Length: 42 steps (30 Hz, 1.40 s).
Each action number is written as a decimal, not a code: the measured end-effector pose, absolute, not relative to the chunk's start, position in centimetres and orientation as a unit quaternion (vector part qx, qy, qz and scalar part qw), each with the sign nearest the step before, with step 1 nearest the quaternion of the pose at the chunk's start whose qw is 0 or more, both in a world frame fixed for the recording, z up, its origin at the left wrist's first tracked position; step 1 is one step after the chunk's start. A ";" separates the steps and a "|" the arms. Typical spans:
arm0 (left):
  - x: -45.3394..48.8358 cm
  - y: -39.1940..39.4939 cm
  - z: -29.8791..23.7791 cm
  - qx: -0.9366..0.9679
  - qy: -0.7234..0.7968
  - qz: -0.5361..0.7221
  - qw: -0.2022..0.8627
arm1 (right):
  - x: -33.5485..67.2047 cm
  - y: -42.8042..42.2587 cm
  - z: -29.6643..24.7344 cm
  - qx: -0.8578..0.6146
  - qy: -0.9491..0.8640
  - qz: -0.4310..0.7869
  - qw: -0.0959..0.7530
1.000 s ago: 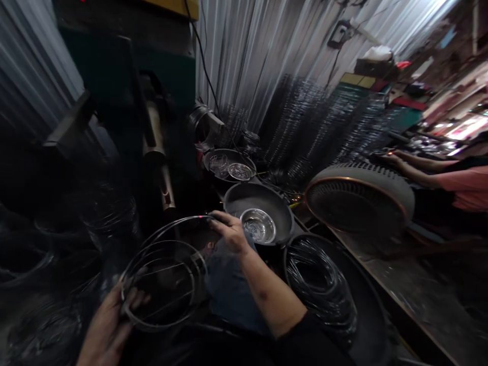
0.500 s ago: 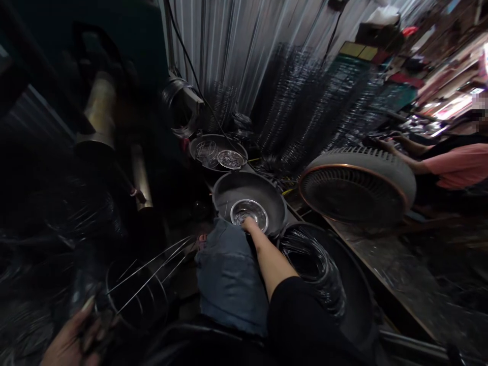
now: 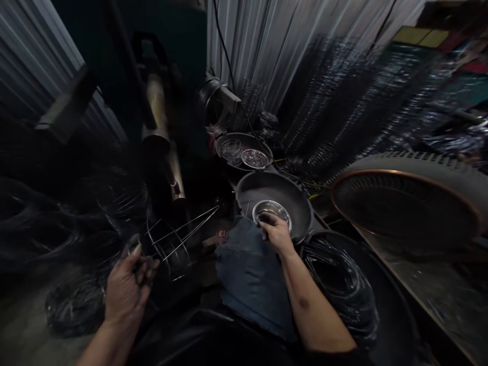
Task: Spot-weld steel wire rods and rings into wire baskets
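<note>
My left hand (image 3: 127,284) is closed around the near end of a wire frame (image 3: 183,239) of thin bent rods and rings, held out at the lower left. The frame's far rods meet in a narrow point. Over the near side of a small shiny metal bowl (image 3: 285,209) is my right hand (image 3: 276,235), thumb and fingers drawn together. Whatever they pinch is too dark and small to make out. That bowl sits inside a wide grey round basin (image 3: 251,190). My knee, in blue cloth (image 3: 255,279), is between the hands.
A farther basin (image 3: 223,145) holds wire rings and a metal dish (image 3: 254,158). To the right lie a coil of dark wire (image 3: 354,279) and a large round fan (image 3: 404,203). Stacked wire racks (image 3: 324,96) lean by the corrugated wall. Machine rods (image 3: 156,104) stand ahead on the left.
My right hand has drawn back and up from inside the small bowl. My left hand has come up and inward with the wire frame. The view has turned left.
</note>
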<state>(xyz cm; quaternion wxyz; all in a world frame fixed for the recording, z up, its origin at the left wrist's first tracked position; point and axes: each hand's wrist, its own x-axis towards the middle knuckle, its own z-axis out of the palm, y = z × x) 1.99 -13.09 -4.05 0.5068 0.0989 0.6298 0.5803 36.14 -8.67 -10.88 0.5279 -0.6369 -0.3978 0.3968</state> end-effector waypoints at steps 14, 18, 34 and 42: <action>1.1 -12.2 -4.8 0.116 0.551 0.657 0.502 | 27.2 -10.0 -5.5 -0.601 -0.278 0.566 0.490; 1.0 -12.2 -4.5 0.121 0.564 0.654 0.489 | 20.4 -7.9 -4.2 -0.453 -0.212 0.721 0.479; 0.8 -10.6 -3.0 0.111 0.604 0.630 0.476 | 15.7 -6.3 -4.1 -0.377 -0.163 0.733 0.542; 0.4 -8.6 -2.0 0.136 0.615 0.616 0.473 | 14.4 -4.1 -3.1 -0.367 -0.150 0.709 0.583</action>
